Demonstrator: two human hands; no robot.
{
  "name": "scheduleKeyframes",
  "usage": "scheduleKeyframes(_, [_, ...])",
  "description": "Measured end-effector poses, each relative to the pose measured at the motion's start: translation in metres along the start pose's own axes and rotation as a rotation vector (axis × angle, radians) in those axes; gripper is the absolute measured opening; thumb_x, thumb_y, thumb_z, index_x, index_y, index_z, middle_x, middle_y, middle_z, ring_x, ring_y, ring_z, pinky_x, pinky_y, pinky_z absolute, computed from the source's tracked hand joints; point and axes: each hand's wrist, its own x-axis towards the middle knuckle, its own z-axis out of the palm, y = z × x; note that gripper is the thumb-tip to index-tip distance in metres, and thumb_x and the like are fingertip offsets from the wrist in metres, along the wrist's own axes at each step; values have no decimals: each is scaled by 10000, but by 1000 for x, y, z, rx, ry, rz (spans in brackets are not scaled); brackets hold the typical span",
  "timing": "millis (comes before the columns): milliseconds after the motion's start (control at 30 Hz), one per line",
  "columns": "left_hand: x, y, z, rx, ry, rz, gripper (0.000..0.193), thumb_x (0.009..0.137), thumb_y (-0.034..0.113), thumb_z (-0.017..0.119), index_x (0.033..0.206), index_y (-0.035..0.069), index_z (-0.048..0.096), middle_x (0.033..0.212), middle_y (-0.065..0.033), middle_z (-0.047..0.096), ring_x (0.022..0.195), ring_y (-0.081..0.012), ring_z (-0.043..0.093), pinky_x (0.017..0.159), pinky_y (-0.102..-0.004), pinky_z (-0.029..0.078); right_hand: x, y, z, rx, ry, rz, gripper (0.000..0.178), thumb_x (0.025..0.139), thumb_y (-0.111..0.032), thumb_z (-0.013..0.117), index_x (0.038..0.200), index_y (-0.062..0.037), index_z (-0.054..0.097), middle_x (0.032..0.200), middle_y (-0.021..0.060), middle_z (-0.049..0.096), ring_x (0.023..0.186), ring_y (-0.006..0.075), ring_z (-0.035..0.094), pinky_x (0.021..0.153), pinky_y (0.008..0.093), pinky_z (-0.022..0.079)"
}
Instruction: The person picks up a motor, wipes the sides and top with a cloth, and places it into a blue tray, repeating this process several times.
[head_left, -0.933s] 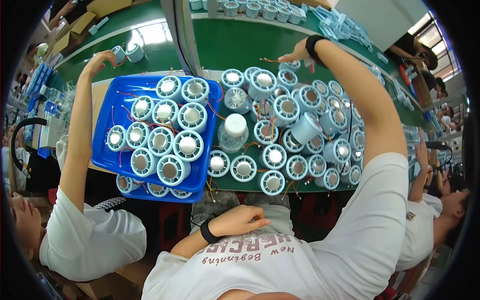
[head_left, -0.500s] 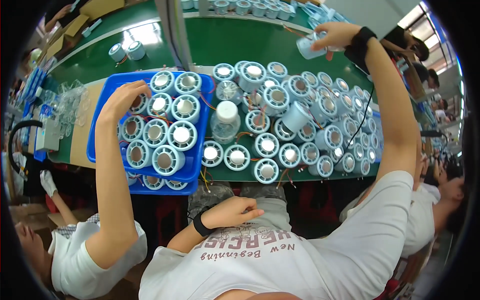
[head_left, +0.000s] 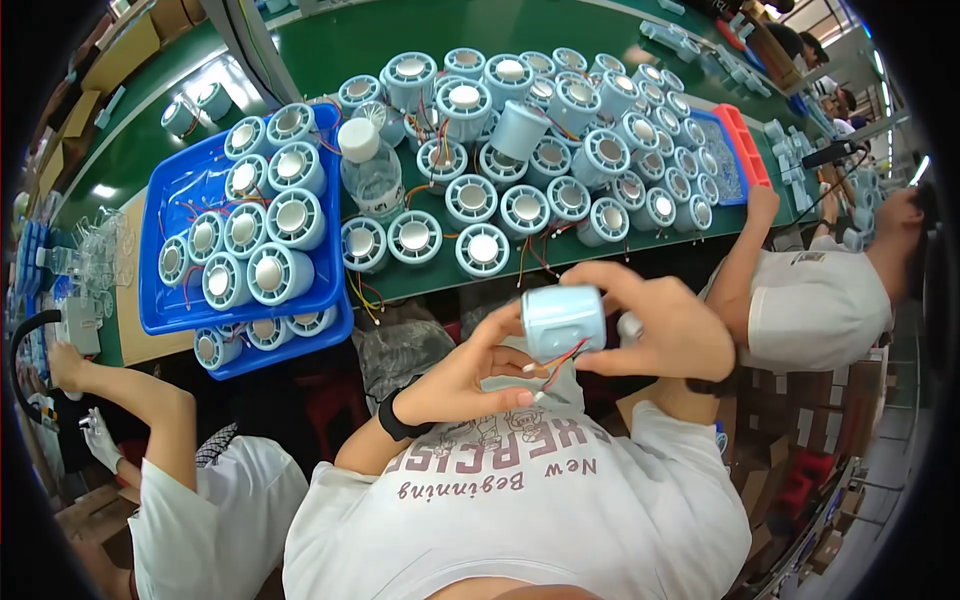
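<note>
In front of my shirt, my right hand [head_left: 650, 325] grips a light blue cylindrical motor housing [head_left: 563, 318] on its side, thumb below and fingers above. Red and dark wires with small white connectors [head_left: 541, 370] hang from the housing. My left hand [head_left: 465, 365] is cupped at its left end, thumb stretched out under the wires and apart from the housing. Some left fingers pass behind the housing, and whether they touch it I cannot tell. Many similar housings [head_left: 524, 208] with round metal centres crowd the green table beyond, several stacked on others.
Left of the pile stands a clear bottle with a white cap [head_left: 372, 170]. Blue trays [head_left: 160, 300] of housings overlap the table's front edge. A blue tray [head_left: 735, 165] and red bin [head_left: 740, 145] lie at right. Co-workers sit on both sides, one's arm [head_left: 150, 395] at left.
My right hand has brought the housing from the far right to my chest. My left hand has risen from my lap to meet it. The left co-worker's hand has left the blue tray.
</note>
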Motion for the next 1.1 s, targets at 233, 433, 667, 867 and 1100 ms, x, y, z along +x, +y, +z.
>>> scheduleKeyframes(233, [5, -9, -2, 430, 62, 84, 860, 788, 107, 779, 1463, 56, 249, 1370, -143, 408, 1150, -277, 561, 969, -436, 488, -15, 20, 52, 261, 18, 173, 667, 743, -196, 797, 1301, -37, 469, 885, 160, 693, 819, 246, 705, 685, 292, 527])
scheduleKeyframes(433, [5, 6, 10, -7, 208, 2, 753, 836, 99, 733, 1432, 34, 278, 1325, -172, 466, 1146, -266, 567, 916, -403, 532, -18, 39, 58, 417, 221, 139, 584, 830, -171, 730, 1318, 2, 458, 926, 156, 698, 763, 189, 688, 654, 250, 506])
scheduleKeyframes(667, [9, 12, 9, -411, 152, -49, 678, 965, 550, 430, 1370, 11, 358, 1145, -208, 597, 854, -281, 691, 672, -373, 593, -5, 50, 67, 492, 392, -78, 528, 842, -256, 737, 1266, 3, 560, 1263, 143, 560, 956, 188, 645, 848, 282, 498])
scheduleKeyframes(867, [6, 22, 13, -424, 102, -268, 841, 922, 709, 232, 1345, 1, 393, 1017, -219, 642, 803, -301, 700, 686, -364, 590, 14, 41, 85, 857, 263, -125, 866, 760, -460, 783, 1355, 53, 418, 1241, 154, 552, 976, 147, 610, 779, 243, 492])
scheduleKeyframes(1100, [4, 15, 12, -427, 71, -356, 901, 892, 748, 235, 1282, -34, 455, 1030, -212, 639, 820, -298, 701, 731, -353, 586, 11, 50, 80, 896, 154, -34, 1032, 599, -544, 860, 1328, 44, 427, 1167, 135, 564, 1037, 141, 575, 855, 262, 470])
